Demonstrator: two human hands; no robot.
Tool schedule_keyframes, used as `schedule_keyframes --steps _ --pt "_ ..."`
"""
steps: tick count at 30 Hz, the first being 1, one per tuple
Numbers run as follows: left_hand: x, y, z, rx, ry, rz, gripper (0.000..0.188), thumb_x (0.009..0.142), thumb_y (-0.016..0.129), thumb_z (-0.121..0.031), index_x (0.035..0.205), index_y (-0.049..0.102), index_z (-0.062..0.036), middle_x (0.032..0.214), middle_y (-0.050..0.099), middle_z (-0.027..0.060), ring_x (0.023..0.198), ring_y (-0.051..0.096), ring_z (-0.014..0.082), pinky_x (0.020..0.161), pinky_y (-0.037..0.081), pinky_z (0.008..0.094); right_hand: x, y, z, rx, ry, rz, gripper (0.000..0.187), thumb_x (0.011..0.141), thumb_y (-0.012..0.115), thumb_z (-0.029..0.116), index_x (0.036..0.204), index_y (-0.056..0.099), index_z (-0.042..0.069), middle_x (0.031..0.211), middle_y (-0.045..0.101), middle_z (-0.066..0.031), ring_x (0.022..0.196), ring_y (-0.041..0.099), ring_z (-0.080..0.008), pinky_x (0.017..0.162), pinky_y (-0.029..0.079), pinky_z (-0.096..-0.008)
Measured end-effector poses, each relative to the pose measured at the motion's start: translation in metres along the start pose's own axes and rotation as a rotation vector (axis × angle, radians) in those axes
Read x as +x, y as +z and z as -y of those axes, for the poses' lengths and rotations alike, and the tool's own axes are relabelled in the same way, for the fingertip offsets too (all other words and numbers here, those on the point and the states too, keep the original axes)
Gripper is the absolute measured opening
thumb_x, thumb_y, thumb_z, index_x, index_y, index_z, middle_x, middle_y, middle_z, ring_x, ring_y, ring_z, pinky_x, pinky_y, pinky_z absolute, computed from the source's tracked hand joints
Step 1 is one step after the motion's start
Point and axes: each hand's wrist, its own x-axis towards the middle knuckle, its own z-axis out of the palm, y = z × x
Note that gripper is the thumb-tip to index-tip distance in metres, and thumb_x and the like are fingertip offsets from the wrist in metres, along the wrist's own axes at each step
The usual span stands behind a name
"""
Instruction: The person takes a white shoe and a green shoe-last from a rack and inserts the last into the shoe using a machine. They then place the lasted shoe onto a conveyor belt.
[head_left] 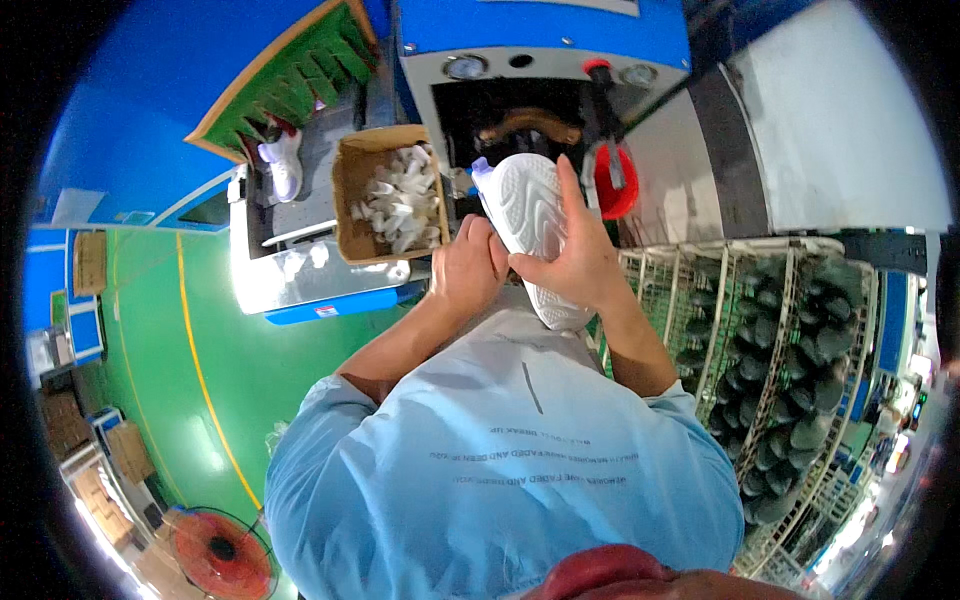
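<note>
A: Hands, quick?
B: Right hand point(575, 262) wraps the white sneaker point(535, 235) from its right side, sole facing up, index finger stretched along the tread. Gripping it.
A: Left?
B: Left hand point(468, 268) closed on the shoe's near-left edge, fingers curled in, knuckles touching the right hand's thumb. Both hold the same shoe.
A: Where's the shoe sitting?
B: Between the two hands, toe pointing away from them, into the dark opening of a blue and grey machine point(540, 60). Can't tell whether it rests on anything in there.
A: Around it?
B: Cardboard box of white inserts point(392, 195) just left of the left hand. Red lever point(612, 180) just beyond the right hand's fingertip. Wire rack of dark shoe lasts point(780, 340) to the right of the right forearm. Another white sneaker point(283, 160) far left of the box.
</note>
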Motion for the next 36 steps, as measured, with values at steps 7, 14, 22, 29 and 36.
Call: schedule_keyframes --steps 7,14,22,29,36 --pt "0.007 0.012 -0.012 -1.038 -0.868 0.798 0.024 0.095 0.053 -0.021 0.083 0.059 -0.0013 0.065 0.060 0.0043 0.049 0.051 0.0133 0.046 0.040 0.0290 -0.041 -0.019 -0.063 0.158 0.203 0.070 0.109 0.069 0.081 0.024 0.155 0.022 -0.004 0.142 0.053 -0.0235 0.124 0.058 -0.0318 0.106 0.044 -0.0359" --pt "0.003 0.006 0.006 -1.770 -0.934 0.156 0.023 0.097 0.047 -0.019 0.076 0.050 -0.0082 0.068 0.058 0.0069 0.052 0.050 0.0167 0.050 0.040 0.0314 -0.058 0.005 -0.084 1.796 0.584 -0.025 0.093 0.074 0.077 0.031 0.152 0.035 0.002 0.141 0.053 -0.0185 0.124 0.059 -0.0293 0.109 0.045 -0.0400" --pt "-0.004 0.021 0.033 -1.442 -1.074 0.633 0.062 0.101 0.053 -0.049 0.137 0.050 0.0009 0.128 0.062 0.0147 0.117 0.061 0.0301 0.103 0.048 0.0452 -0.057 -0.002 -0.089 1.289 0.721 0.167 0.101 0.071 0.080 0.023 0.155 0.030 0.000 0.149 0.047 -0.0176 0.134 0.050 -0.0296 0.114 0.038 -0.0372" --pt "0.016 0.019 0.026 -0.645 -0.593 0.612 0.069 0.104 0.047 -0.053 0.136 0.053 0.0075 0.132 0.061 0.0223 0.125 0.058 0.0343 0.106 0.043 0.0378 -0.040 0.009 -0.108 0.917 0.541 -0.004 0.103 0.069 0.076 0.022 0.155 0.025 -0.004 0.150 0.046 -0.0176 0.139 0.044 -0.0281 0.113 0.037 -0.0389" --pt "0.033 0.078 0.044 -0.539 -0.478 0.590 0.061 0.102 0.046 -0.052 0.125 0.061 0.0035 0.102 0.070 0.0221 0.098 0.069 0.0328 0.089 0.051 0.0423 0.039 0.001 -0.109 0.441 0.542 -0.184 0.089 0.082 0.069 0.015 0.158 0.024 0.000 0.147 0.047 -0.0180 0.130 0.050 -0.0250 0.107 0.041 -0.0356"
